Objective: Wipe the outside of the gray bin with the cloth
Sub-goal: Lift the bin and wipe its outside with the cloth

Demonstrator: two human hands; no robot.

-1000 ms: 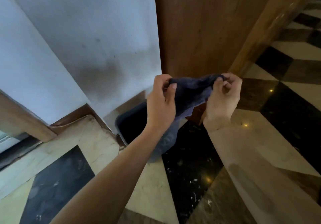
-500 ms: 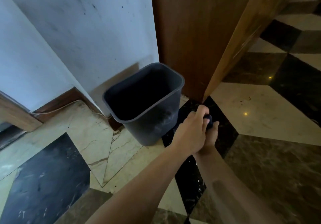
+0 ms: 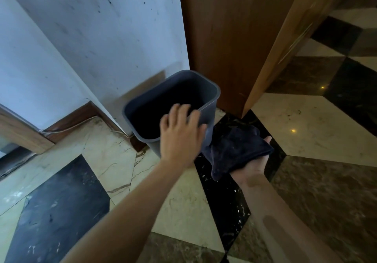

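The gray bin (image 3: 142, 103) stands upright on the floor against a white wall, open at the top and dark inside. My left hand (image 3: 181, 134) hovers over its near rim with fingers spread and holds nothing; whether it touches the rim I cannot tell. Just right of the bin, my right hand (image 3: 255, 164) lies palm up under a dark blue cloth (image 3: 236, 148), which is draped over the palm. The cloth's left edge sits close to the bin's right side.
A wooden door panel (image 3: 234, 38) rises directly behind and right of the bin. A brown skirting board (image 3: 71, 118) with a thin cable runs along the wall on the left. The floor (image 3: 306, 120) is polished marble in cream, black and brown.
My hands have separated: the left has risen over the bin's rim and opened. The right now carries the cloth, spread over its palm instead of bunched between both hands.
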